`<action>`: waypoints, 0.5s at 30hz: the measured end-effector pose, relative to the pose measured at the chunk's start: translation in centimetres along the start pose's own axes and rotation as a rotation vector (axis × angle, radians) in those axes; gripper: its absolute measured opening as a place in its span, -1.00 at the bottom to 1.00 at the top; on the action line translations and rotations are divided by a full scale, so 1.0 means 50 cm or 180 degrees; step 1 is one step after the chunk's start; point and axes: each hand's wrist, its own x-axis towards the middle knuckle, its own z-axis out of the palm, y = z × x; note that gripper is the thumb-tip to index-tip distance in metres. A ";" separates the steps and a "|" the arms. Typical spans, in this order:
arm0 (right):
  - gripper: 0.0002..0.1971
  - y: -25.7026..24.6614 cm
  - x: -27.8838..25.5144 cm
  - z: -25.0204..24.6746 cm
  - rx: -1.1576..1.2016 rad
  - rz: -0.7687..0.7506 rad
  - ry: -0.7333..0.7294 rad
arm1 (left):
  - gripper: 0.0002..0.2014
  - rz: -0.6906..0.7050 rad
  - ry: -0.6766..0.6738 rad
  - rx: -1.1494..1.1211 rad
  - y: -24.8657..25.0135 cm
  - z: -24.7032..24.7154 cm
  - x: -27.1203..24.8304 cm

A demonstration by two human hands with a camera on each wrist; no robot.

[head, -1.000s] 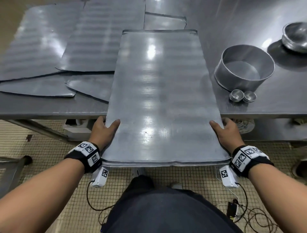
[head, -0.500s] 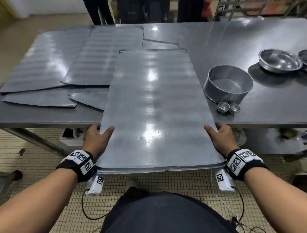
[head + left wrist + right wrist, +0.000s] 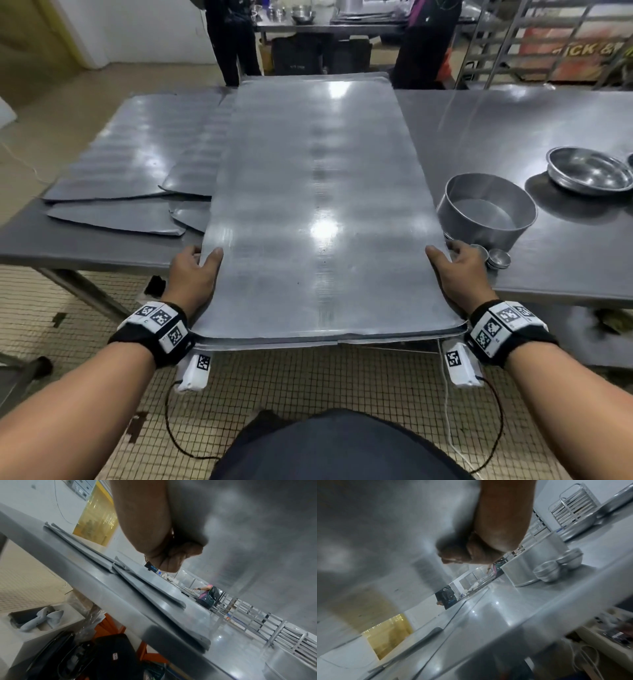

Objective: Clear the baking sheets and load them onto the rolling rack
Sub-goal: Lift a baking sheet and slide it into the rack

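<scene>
- Head view, nearest: the left hand (image 3: 191,274) and the right hand (image 3: 460,270) grip the two long edges of the baking sheet (image 3: 318,212) close to its near short end, thumbs lying on top.
- Left wrist view: the fingers (image 3: 171,559) curl under the sheet's edge; the right wrist view shows the same curl, so both hands are closed on the sheet and neither holds anything else.
- A second sheet edge shows just beneath the near end, so the hands appear to carry a small stack; the count cannot be told.
- Key relation: the sheet's long axis runs straight away from the body, the near end overhanging the floor, the far end out over the table (image 3: 513,137). Both hands are equally near, one per side.
- To the left, more sheets (image 3: 137,164) lie overlapped on the table.
- To the right, a round tin (image 3: 489,209) and two small cups (image 3: 498,258) sit just beside the right hand; a bowl (image 3: 589,171) lies farther right.
- Farthest, upper right: the rack (image 3: 534,37) stands beyond the table, so a turn to the right seems needed, its far end swinging clear of the tin.
</scene>
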 end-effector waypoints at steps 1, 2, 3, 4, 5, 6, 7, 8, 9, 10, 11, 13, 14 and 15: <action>-0.91 -0.019 0.007 0.004 -0.0032 -0.0095 0.0000 | -0.76 0.0014 0.0040 -0.0016 0.004 -0.010 0.012; -0.88 -0.046 0.009 0.014 -0.0042 -0.0167 0.0005 | -0.77 0.0046 0.0092 -0.0014 0.008 -0.021 0.024; -0.86 -0.078 0.008 0.024 -0.0026 -0.0209 -0.0038 | -0.74 0.0082 0.0139 -0.0001 0.015 -0.032 0.036; -0.84 -0.079 0.032 0.032 -0.0027 -0.0270 -0.0069 | -0.70 0.0135 0.0184 0.0023 0.019 -0.045 0.052; -0.79 -0.079 0.059 0.041 -0.0022 -0.0297 -0.0091 | -0.66 0.0160 0.0229 0.0046 0.027 -0.059 0.067; -0.74 -0.093 0.077 0.055 -0.0063 -0.0353 -0.0099 | -0.62 0.0179 0.0279 0.0056 0.034 -0.075 0.083; -0.70 -0.107 0.095 0.068 -0.0084 -0.0397 -0.0119 | -0.59 0.0200 0.0313 0.0042 0.040 -0.090 0.100; -0.69 -0.129 0.107 0.084 -0.0092 -0.0454 -0.0110 | -0.57 0.0229 0.0342 0.0021 0.044 -0.107 0.120; -0.71 -0.148 0.122 0.099 -0.0057 -0.0469 -0.0143 | -0.56 0.0281 0.0378 -0.0005 0.058 -0.124 0.134; -0.74 -0.171 0.133 0.117 -0.0014 -0.0514 -0.0138 | -0.56 0.0332 0.0429 -0.0024 0.064 -0.142 0.153; -0.76 -0.188 0.146 0.135 0.0030 -0.0543 -0.0145 | -0.58 0.0365 0.0486 -0.0034 0.072 -0.159 0.171; -0.78 -0.227 0.171 0.173 0.0066 -0.0595 -0.0128 | -0.74 0.0390 0.0590 -0.0031 0.091 -0.195 0.203; -0.79 -0.249 0.179 0.193 0.0105 -0.0664 -0.0129 | -0.83 0.0420 0.0652 -0.0020 0.098 -0.214 0.220; -0.79 -0.265 0.192 0.212 0.0113 -0.0689 -0.0136 | -0.88 0.0462 0.0715 -0.0016 0.106 -0.233 0.233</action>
